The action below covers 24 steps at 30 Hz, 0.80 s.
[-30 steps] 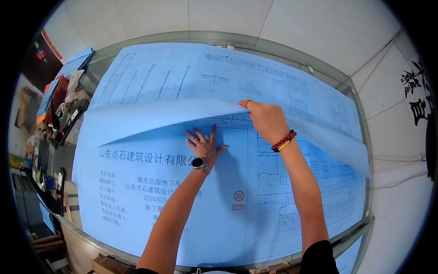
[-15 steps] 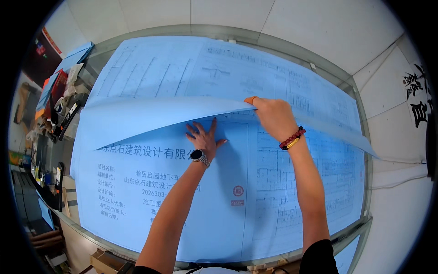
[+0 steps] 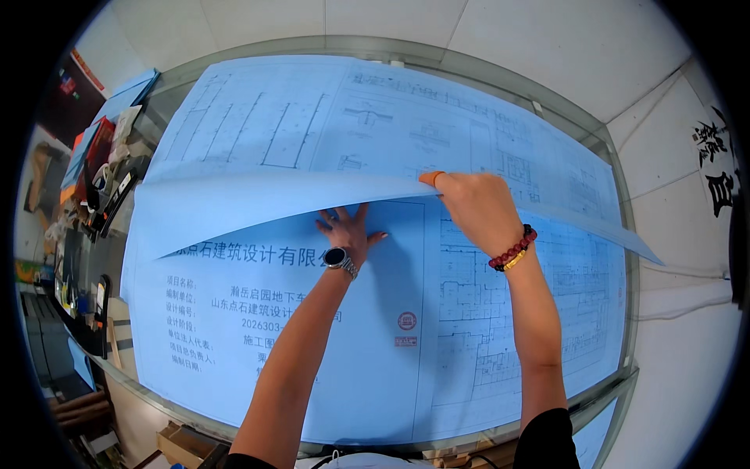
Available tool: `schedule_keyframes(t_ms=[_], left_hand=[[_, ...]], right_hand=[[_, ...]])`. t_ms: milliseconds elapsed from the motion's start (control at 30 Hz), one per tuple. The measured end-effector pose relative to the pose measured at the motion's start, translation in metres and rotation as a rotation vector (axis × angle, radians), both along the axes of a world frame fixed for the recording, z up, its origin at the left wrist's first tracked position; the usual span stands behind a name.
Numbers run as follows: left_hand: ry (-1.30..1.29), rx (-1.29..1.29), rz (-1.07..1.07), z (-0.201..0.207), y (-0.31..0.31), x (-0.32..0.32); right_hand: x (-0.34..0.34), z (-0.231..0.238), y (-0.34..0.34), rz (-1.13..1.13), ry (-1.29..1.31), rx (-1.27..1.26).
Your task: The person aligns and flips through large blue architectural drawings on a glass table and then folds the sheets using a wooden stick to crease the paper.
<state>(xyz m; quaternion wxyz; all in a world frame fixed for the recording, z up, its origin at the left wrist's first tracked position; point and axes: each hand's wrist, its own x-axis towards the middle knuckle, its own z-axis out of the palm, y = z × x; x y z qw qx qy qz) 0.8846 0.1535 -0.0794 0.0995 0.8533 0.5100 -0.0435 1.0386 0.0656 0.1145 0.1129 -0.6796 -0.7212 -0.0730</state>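
Blue folders [image 3: 129,94], a red item [image 3: 100,141] and a long black tool [image 3: 119,201] crowd the left end of a glass-edged tabletop [image 3: 173,90], with a second black tool [image 3: 101,313] nearer the front. Large blue printed sheets spread across most of the surface to the right of the clutter. The upper sheet [image 3: 266,191], marked with line drawings on its far half, lies over the back of the tabletop, its near edge raised in a long curl that runs from the left side toward the right. Below it, the lower sheet [image 3: 375,391] shows large printed lines at left and two red stamps near its middle. A person's left hand [image 3: 345,238], a round-faced watch [image 3: 337,258] at the wrist, rests flat on the lower sheet with fingers spread apart, their tips at the raised edge. Just to its right and farther up, the right hand [image 3: 480,207] grips that edge, its fingers clamped on the paper, an orange fingertip cover [image 3: 432,178] showing. Dark red beads with a gold piece form a bracelet [image 3: 513,248] on the right wrist, above a black sleeve [image 3: 547,442]. Plan drawings fill the paper beneath that arm. At far right, black brushwork [image 3: 720,195] marks the pale wall [image 3: 672,359].
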Motion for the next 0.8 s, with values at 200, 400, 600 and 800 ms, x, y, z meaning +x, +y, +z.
schedule_keyframes(t_ms=[200,400,600,800], left_hand=[[-0.032,-0.053,-0.031,0.000,0.002,-0.003],[-1.078,-0.495,0.257,-0.061,0.010,0.003],[-0.696,0.094,-0.257,-0.093,0.008,-0.019],[-0.361,-0.118,-0.253,-0.078,-0.026,-0.051]], right_hand=[[-0.009,0.002,-0.009,-0.006,0.003,-0.027],[-0.017,-0.001,-0.021,0.013,-0.014,-0.077],[-0.037,-0.030,-0.065,0.074,0.105,-0.094],[-0.067,-0.089,-0.110,0.119,0.062,-0.047]])
